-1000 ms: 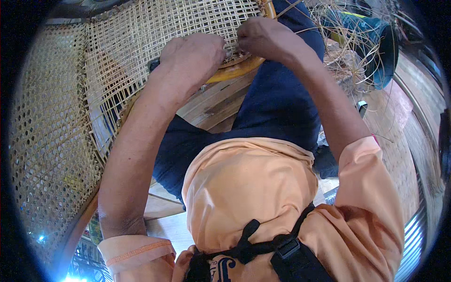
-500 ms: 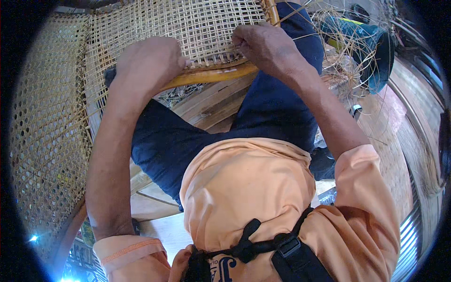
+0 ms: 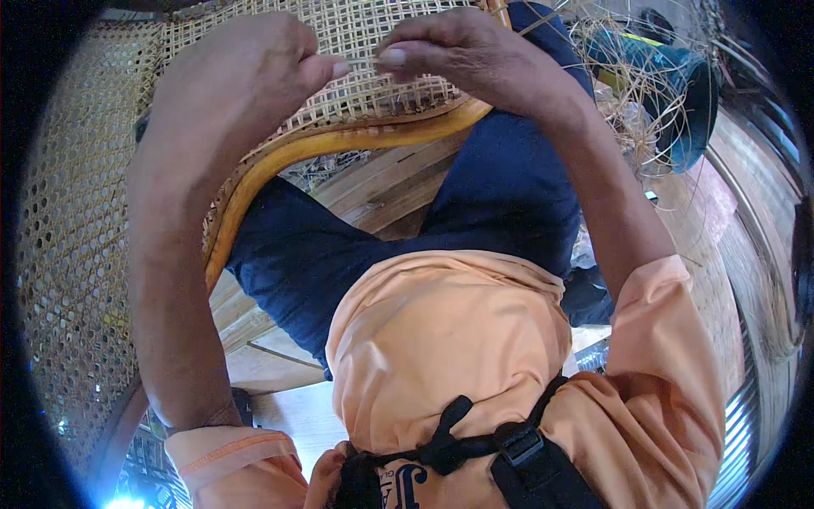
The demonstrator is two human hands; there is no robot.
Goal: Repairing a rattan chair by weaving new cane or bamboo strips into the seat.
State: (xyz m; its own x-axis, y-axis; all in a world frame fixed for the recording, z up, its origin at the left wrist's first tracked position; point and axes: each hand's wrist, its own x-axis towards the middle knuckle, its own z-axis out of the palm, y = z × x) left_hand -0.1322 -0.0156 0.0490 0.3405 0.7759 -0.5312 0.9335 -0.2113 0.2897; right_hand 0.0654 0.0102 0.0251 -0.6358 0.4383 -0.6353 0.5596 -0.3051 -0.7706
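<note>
A woven cane panel (image 3: 339, 30) in an open square mesh lies over my lap, edged by a curved, glossy yellow-brown wooden rail (image 3: 365, 136). Above the mesh, my left hand (image 3: 246, 76) is closed, its thumb pressed toward the curled fingers and pointing right. Facing it, my right hand (image 3: 471, 55) pinches with thumb and forefinger. What looks like a thin pale cane strand runs across the small gap between the two thumbs, hard to tell from the weave behind. Most of the left fingers are hidden behind the hand.
A second cane sheet with small holes (image 3: 76, 212) rises at the left. Loose, tangled cane strands (image 3: 632, 102) spill over a teal container (image 3: 687, 110) at the right. Wooden slats (image 3: 373, 191) show between my legs in dark trousers (image 3: 509, 187).
Both hands have lifted from the rail edge and moved farther away over the mesh. The right hand has also come left, closer to the left hand. More of the curved rail shows.
</note>
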